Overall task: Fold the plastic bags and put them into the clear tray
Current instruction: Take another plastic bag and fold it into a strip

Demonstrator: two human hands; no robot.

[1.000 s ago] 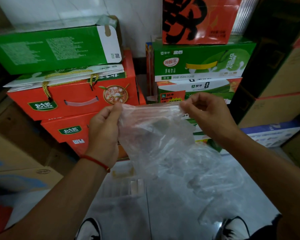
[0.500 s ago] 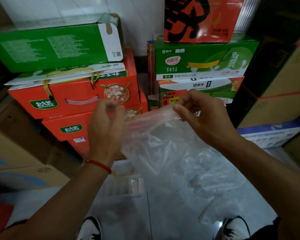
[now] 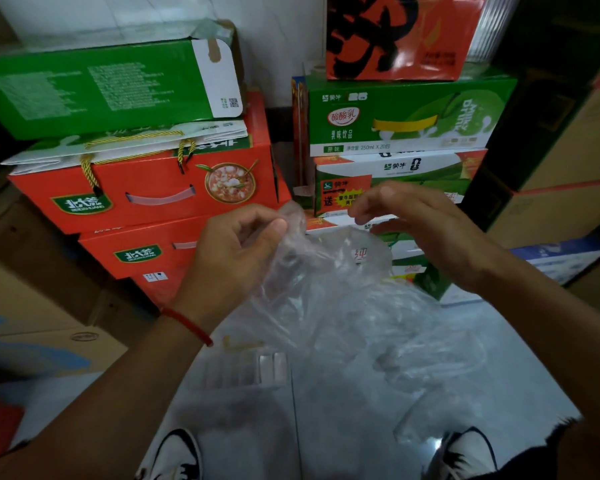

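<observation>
Right hand (image 3: 426, 230) letting go since earlier, fingers loose; left hand (image 3: 236, 247) pinching bag (image 3: 326, 296) top. Folding starting; regrasping needed.

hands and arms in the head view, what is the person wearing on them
Both forearms are bare, with no sleeves in view. The left hand has a thin red string bracelet around its wrist. The right hand shows no ring, watch or band. No gloves on either.
</observation>
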